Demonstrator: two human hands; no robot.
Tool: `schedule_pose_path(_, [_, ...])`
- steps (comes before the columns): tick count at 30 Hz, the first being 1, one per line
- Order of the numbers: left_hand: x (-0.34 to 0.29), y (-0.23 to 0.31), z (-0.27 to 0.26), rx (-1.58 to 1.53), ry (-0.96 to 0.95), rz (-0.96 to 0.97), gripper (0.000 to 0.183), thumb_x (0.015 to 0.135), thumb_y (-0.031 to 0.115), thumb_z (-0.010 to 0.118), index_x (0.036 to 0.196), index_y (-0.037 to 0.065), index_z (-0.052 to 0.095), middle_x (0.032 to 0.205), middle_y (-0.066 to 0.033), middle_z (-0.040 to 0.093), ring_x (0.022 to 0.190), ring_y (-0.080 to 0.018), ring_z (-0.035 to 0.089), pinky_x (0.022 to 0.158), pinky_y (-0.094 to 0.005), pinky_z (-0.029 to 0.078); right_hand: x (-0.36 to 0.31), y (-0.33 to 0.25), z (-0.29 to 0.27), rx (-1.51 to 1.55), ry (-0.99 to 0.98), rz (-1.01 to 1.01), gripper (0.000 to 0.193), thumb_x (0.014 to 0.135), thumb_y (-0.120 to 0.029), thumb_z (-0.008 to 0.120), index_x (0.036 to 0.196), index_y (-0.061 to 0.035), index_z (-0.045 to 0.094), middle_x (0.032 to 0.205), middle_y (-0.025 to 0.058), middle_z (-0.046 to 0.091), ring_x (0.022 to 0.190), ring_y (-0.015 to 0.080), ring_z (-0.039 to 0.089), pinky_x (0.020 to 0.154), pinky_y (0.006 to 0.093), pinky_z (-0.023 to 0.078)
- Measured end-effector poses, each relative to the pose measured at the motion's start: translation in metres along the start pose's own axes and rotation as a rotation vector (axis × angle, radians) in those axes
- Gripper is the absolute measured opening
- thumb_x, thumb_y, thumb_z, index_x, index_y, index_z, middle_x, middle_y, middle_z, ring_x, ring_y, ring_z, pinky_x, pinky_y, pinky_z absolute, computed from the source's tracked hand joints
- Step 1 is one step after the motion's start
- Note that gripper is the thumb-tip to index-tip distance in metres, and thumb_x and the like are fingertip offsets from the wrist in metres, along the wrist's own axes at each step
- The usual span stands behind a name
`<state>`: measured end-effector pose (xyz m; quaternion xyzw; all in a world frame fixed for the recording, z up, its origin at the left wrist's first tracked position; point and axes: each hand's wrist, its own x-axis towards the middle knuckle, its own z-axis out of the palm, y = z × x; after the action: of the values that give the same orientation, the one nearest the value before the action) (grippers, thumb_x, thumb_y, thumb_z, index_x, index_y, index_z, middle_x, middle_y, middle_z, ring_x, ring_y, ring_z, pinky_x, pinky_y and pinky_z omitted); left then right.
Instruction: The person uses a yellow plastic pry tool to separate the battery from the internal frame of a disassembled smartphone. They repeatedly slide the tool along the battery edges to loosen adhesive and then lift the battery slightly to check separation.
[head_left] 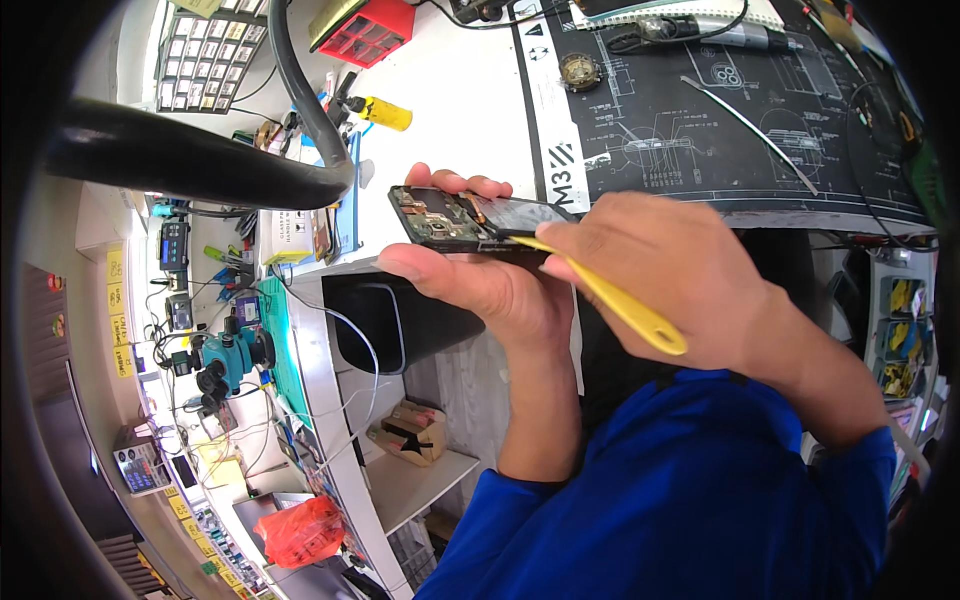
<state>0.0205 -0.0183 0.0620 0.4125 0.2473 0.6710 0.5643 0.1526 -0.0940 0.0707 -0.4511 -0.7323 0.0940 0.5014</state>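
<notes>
An opened smartphone lies tilted in my left hand, above the front edge of the bench. Its circuit board and copper-coloured parts are exposed, and a grey panel covers the end nearer my right hand. The left thumb runs along the near edge, while the fingertips curl over the far edge. My right hand is closed round a slim yellow-handled tool with a hole in its handle end. The tool's dark head meets the phone's near edge beside the board; its exact shape is too small to tell.
A thick black tube arm reaches in from the left. On the white bench are a yellow bottle and a red box. A black printed mat bears a metal strip. A teal microscope stands left.
</notes>
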Motion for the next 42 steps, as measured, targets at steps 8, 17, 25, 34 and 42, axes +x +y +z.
schedule_pose_path(8, [-0.002,0.003,-0.004,-0.061,-0.053,0.021,0.066,0.1,0.069,0.054,0.129,0.011,0.055,0.109,-0.0012,0.058,0.094,-0.0161,0.058,0.09,-0.0344,0.05,-0.001,-0.009,-0.008,-0.01,0.029,-0.069,0.03,0.089,-0.014,0.074,0.113,0.004,0.069,0.085,0.0124,0.066,0.072,0.0283,0.065,0.059,0.0364,0.052])
schedule_pose_path(17, [0.022,0.005,-0.03,-0.303,-0.326,-0.169,0.072,0.094,0.075,0.058,0.123,0.009,0.06,0.106,-0.0073,0.065,0.094,-0.0251,0.066,0.091,-0.0469,0.059,0.001,-0.014,0.004,-0.176,0.056,-0.138,0.034,0.073,-0.016,0.071,0.099,0.0052,0.067,0.082,0.0077,0.059,0.069,0.0206,0.059,0.052,0.0304,0.046])
schedule_pose_path(25, [0.02,-0.004,-0.031,-0.2,-0.219,-0.18,0.07,0.095,0.073,0.057,0.122,0.009,0.059,0.103,-0.0056,0.063,0.09,-0.0228,0.064,0.085,-0.0429,0.058,0.001,-0.004,0.011,-0.112,0.007,-0.06,0.029,0.078,-0.02,0.071,0.1,-0.0006,0.066,0.084,0.0078,0.06,0.073,0.0242,0.063,0.055,0.0341,0.049])
schedule_pose_path(34, [-0.002,0.0,-0.016,-0.102,-0.085,-0.13,0.06,0.1,0.063,0.057,0.131,0.012,0.052,0.108,-0.0008,0.058,0.093,-0.0164,0.058,0.092,-0.0359,0.05,-0.001,0.001,-0.006,0.033,-0.074,-0.05,0.024,0.09,-0.019,0.071,0.105,-0.0001,0.068,0.084,0.0106,0.063,0.072,0.0299,0.064,0.059,0.0402,0.052])
schedule_pose_path(42, [-0.009,0.005,-0.011,-0.063,-0.041,-0.097,0.059,0.098,0.061,0.059,0.13,0.012,0.051,0.109,-0.001,0.054,0.094,-0.0167,0.057,0.089,-0.0366,0.049,0.0,0.002,-0.006,0.192,0.085,-0.052,0.02,0.082,-0.002,0.076,0.099,0.0044,0.07,0.079,0.0133,0.065,0.062,0.0308,0.062,0.054,0.038,0.05])
